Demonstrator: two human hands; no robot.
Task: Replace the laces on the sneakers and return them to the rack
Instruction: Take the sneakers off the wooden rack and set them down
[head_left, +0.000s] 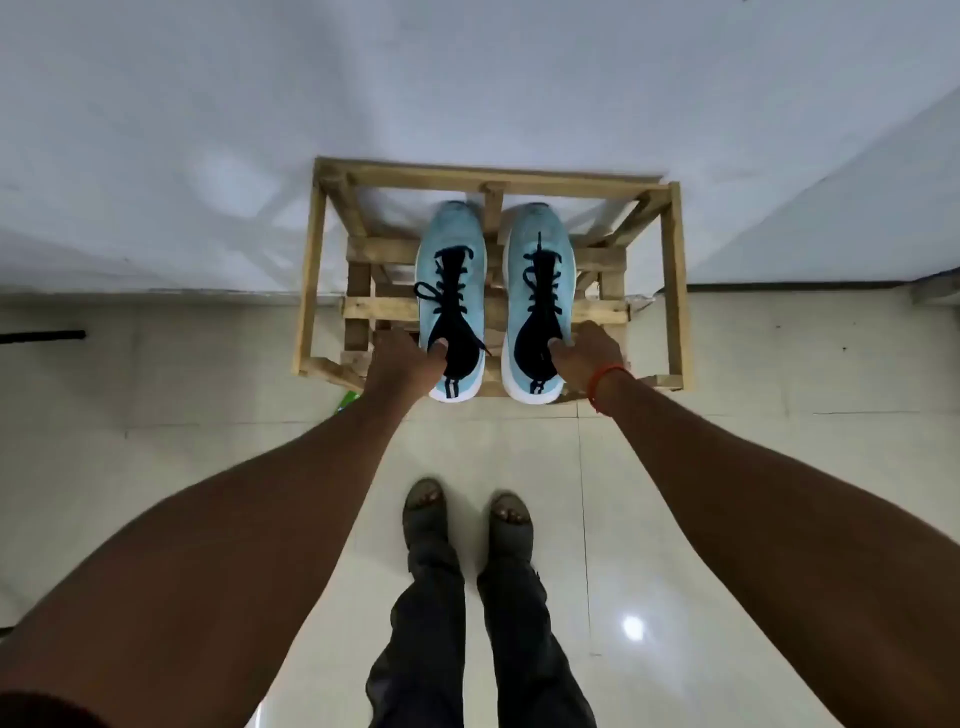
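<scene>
A pale wall (467, 78) fills the upper part of the view, meeting a glossy tiled floor (727, 493) below. Against the wall stands a wooden rack (675, 280) of open slats, seen from above. Two bare forearms reach down from the lower corners toward it, and below them the person's legs in dark trousers (431, 623) and feet in open-toed sandals (423, 501) stand on the tiles. On the rack's upper slats sit two light blue sneakers side by side, toes toward the wall, heels toward the person and jutting a little past the front slat. The left sneaker (451, 244) and the right sneaker (540, 234) both carry dark laces (540, 283) threaded up the front, with a loose loop hanging off the left one's side. The left hand (402, 358) is clamped on the left sneaker's collar, thumb inside the opening and fingers round the outer side. The right hand (587, 353) grips the right sneaker the same way, thumb hooked into the opening. An orange thread band (602, 382) circles the right wrist. A small green object (347, 401) peeks out by the rack's left foot.
</scene>
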